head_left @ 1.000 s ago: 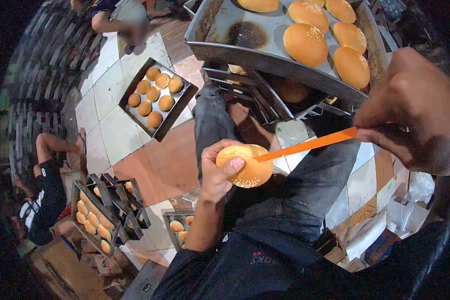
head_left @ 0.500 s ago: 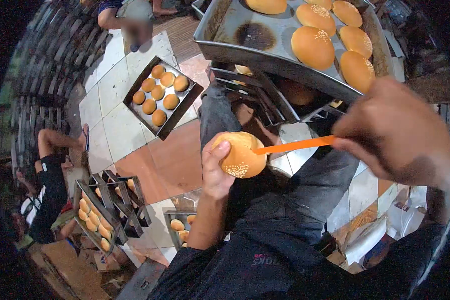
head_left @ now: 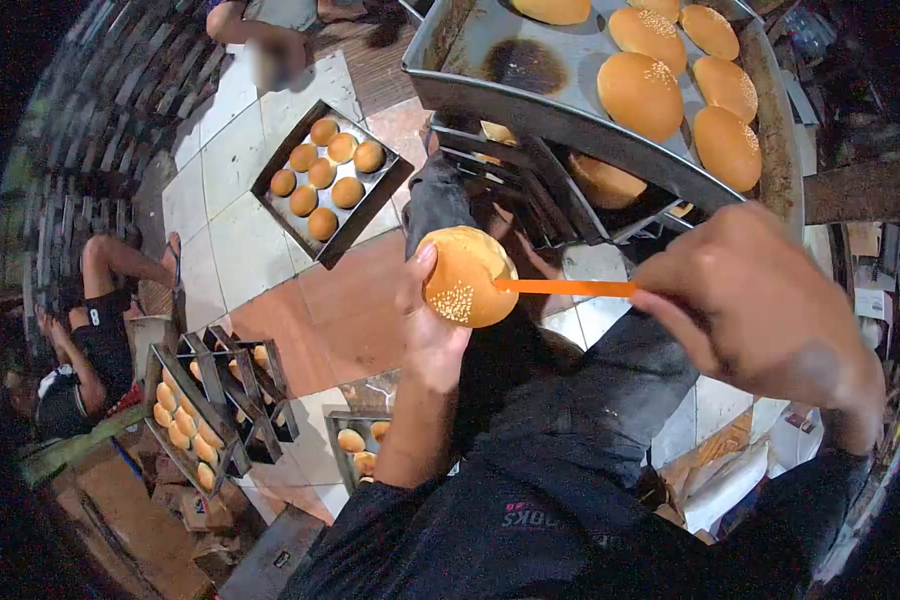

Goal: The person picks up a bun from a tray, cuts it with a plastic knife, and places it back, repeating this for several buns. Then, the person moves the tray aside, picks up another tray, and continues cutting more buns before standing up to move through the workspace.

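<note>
A round bun (head_left: pixel 462 292) topped with sesame seeds rests in my left hand (head_left: pixel 429 335), its fingers wrapped around the near and left sides. My right hand (head_left: pixel 740 300) grips one end of a flat, narrow orange strip (head_left: pixel 572 288). The strip's other end meets the right side of the bun, at a small break in the crust. Above my right hand stands a large metal tray (head_left: pixel 610 150) of sesame buns, with a dark stain on its bottom.
Stacked trays stand below the large one. On the tiled floor lies a square tray (head_left: pixel 327 258) of round buns. More bun trays (head_left: pixel 238 455) lean at lower left, and another (head_left: pixel 340 418) sits beside my left forearm. A seated person (head_left: pixel 100 330) is at far left; another person's leg shows at top.
My right hand has shifted left and slightly down, bringing the strip nearly level. The bun in my left hand has risen slightly and turned. The view has shifted a little.
</note>
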Tool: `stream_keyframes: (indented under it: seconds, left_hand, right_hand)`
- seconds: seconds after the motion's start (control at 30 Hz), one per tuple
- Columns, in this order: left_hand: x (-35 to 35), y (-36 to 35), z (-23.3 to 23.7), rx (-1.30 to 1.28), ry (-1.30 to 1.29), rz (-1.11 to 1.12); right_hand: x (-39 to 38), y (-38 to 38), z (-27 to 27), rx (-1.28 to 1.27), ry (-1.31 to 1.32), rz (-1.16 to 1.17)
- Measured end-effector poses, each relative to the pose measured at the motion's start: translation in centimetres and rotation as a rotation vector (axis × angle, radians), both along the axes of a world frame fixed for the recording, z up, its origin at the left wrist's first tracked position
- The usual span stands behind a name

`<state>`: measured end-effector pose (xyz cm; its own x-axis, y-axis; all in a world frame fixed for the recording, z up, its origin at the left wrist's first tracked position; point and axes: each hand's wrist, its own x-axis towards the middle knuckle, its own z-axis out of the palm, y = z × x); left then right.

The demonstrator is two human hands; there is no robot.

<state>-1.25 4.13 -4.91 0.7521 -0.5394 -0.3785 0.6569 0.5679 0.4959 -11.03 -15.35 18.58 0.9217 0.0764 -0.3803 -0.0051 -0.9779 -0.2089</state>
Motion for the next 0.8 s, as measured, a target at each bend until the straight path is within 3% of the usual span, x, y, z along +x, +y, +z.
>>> stream_keyframes:
  seconds: [0.1,0.23,0.33,0.43,0.5,0.57,0.8]
  left_hand:
    - [0.8,0.8,-0.3,-0.061,0.014,-0.062]
    - [0.6,0.6,0.7,-0.128,0.046,0.011]
    - [0.8,-0.4,0.9,-0.188,0.073,0.083]
    - [2.6,0.7,0.9,-0.288,0.094,0.115]
    - [2.9,1.1,1.2,-0.406,0.233,0.143]
    - [2.7,0.6,1.0,-0.344,0.148,0.174]
    - [3.2,1.2,3.0,-0.309,0.167,0.286]
  right_hand:
    - [-0.2,-0.3,0.4,0.035,-0.002,-0.001]
    - [-0.5,-0.3,0.8,0.064,0.058,-0.013]
    - [-0.6,0.9,-2.2,0.097,-0.057,-0.051]
    - [-2.0,1.0,-1.9,0.187,-0.150,-0.106]
    - [-2.1,1.4,-2.3,0.189,-0.135,-0.118]
    - [-2.0,2.2,-4.1,0.217,-0.287,-0.106]
    - [-3.2,2.8,-5.8,0.218,-0.360,-0.079]
